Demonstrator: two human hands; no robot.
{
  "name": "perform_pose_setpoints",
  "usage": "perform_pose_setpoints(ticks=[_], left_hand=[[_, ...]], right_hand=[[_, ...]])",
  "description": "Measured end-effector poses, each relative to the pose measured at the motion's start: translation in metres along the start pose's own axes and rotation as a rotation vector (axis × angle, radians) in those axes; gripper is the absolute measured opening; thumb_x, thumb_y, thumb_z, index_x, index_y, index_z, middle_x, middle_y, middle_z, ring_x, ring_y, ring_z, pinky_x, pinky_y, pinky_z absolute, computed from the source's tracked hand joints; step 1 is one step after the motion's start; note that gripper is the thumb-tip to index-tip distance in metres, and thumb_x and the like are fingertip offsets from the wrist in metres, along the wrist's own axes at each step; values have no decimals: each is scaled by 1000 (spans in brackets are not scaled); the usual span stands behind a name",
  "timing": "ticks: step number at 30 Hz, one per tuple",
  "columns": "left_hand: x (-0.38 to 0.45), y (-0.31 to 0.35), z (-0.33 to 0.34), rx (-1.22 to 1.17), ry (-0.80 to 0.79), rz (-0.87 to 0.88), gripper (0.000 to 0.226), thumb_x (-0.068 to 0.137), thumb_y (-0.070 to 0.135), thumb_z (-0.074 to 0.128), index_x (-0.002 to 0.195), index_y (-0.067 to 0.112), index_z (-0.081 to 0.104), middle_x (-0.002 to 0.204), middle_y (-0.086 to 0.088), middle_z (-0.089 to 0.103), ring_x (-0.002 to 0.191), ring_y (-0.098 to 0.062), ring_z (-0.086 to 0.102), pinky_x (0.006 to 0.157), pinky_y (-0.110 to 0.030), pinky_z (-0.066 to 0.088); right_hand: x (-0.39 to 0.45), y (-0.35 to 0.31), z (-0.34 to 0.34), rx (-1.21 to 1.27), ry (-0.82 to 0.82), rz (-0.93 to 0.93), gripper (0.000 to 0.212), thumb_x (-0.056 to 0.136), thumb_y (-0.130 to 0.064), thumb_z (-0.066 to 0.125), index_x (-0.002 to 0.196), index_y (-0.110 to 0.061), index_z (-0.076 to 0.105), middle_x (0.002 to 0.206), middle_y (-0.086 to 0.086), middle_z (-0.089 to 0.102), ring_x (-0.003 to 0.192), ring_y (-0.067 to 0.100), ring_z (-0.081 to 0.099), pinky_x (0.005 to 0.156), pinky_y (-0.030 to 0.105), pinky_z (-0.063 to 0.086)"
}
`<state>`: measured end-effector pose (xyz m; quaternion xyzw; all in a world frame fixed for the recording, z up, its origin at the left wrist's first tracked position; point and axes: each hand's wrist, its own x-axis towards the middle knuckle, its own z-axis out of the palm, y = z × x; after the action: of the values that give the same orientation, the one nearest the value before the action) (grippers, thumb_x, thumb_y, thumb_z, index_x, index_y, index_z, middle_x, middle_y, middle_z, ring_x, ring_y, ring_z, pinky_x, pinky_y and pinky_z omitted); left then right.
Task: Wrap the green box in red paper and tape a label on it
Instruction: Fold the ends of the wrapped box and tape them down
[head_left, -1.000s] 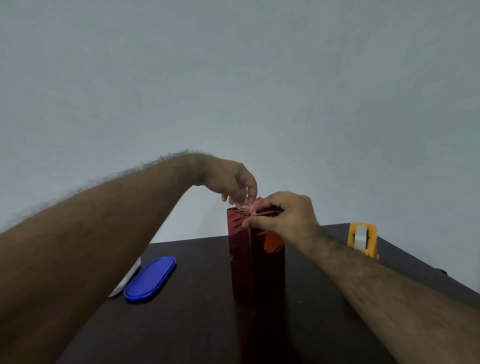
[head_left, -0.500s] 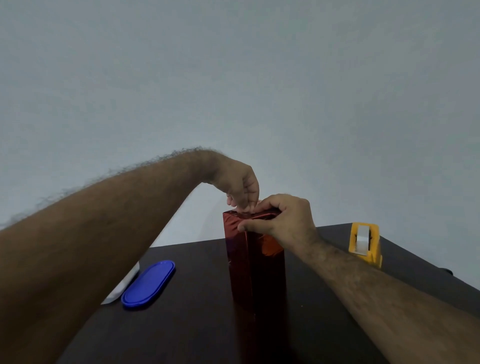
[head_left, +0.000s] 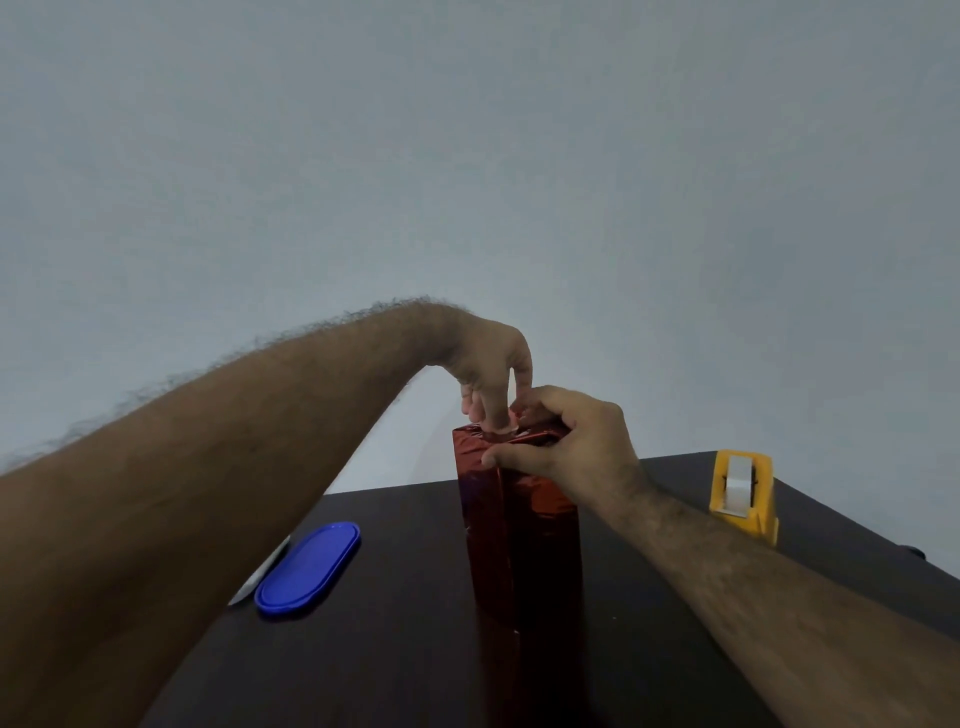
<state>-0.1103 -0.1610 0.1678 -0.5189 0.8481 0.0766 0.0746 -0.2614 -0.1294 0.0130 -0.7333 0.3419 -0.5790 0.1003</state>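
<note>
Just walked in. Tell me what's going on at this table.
A person is finishing the top of a tall box wrapped in shiny red paper, which stands upright on the dark table. The right hand grips the box's top edge while the left hand presses fingertips onto the folded top. A yellow tape dispenser sits to the right, a blue oval lid to the left.

I can read no text, label, brand or number on anything on the table before me.
</note>
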Motion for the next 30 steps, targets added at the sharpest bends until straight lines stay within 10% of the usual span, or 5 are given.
perform_pose_setpoints(ticks=[21, 30], left_hand=[[-7, -27, 9, -315, 39, -405, 17, 84, 15, 88, 84, 11, 72, 72, -1, 69, 59, -11, 60, 59, -24, 51], [-10, -31, 21, -278, 197, -342, 70, 63, 51, 98, 103, 0, 70, 89, -12, 62, 75, -28, 48, 60, -32, 46]], right_hand=[[0, 5, 2, -83, 25, -26, 47, 60, -65, 92, 89, -28, 84, 82, -16, 69, 81, 2, 66, 68, 20, 53], [-1, 4, 2, -77, 33, -20, 41, 62, -58, 96, 90, -30, 84, 86, -19, 70, 87, -1, 68, 74, 14, 51]])
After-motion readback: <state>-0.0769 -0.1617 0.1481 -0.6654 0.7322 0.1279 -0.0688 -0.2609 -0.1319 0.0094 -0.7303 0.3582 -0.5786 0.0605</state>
